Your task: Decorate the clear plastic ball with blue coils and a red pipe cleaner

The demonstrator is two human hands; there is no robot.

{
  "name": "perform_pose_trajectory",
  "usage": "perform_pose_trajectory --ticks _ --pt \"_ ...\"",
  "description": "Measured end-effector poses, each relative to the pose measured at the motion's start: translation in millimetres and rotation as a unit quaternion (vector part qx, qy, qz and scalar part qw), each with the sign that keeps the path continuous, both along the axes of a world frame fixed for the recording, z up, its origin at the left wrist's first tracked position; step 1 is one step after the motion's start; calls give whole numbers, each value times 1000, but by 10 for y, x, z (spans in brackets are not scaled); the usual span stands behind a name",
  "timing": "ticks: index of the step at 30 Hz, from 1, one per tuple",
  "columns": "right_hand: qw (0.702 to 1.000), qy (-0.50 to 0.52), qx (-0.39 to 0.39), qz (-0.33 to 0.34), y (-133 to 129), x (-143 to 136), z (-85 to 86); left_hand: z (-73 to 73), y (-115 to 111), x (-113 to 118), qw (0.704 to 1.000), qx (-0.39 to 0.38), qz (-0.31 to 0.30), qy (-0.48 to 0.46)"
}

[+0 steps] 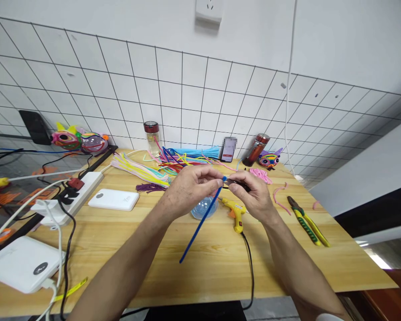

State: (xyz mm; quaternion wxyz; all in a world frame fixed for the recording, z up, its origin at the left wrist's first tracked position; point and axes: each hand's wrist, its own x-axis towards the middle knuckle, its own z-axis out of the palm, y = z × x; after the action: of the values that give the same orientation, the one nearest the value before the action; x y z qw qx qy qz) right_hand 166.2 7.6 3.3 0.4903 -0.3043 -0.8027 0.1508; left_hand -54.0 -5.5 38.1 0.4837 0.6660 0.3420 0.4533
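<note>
A blue pipe cleaner (200, 225) hangs down to the lower left from the fingertips of my left hand (194, 186), which pinches its upper end. My right hand (254, 192) is closed on a small dark tool (239, 183), whose tip meets the blue end between both hands. Under the pipe cleaner stands a clear round ball (203, 207), partly covered by my left hand. Just right of the ball lies a yellow glue gun (237, 215), its black cord running toward the front edge.
Colourful pipe cleaners (143, 171) are heaped at the back. Green-and-yellow pliers (307, 223) lie at the right. White power banks (113, 199) and a power strip (83, 194) with cables sit at the left. Flasks (255, 150) and a phone (228, 149) stand near the wall.
</note>
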Motion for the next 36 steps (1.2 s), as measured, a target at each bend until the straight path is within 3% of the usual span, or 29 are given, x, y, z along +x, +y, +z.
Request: perform_pose_trajectory --ticks 6,11,21,27,36 --pt "999 12 -33 -8 7 -6 -8 -14 7 -7 1000 -10 0 5" --pt "998 3 -66 4 6 5 -8 -26 8 1 998 35 37 35" --pt "998 5 -55 25 11 9 2 -17 -2 4 993 62 65 71" --pt "999 -6 -41 -12 11 7 0 -23 14 -11 999 28 27 37" --pt "999 -19 49 -14 31 3 7 -3 29 -26 998 -59 -11 -21"
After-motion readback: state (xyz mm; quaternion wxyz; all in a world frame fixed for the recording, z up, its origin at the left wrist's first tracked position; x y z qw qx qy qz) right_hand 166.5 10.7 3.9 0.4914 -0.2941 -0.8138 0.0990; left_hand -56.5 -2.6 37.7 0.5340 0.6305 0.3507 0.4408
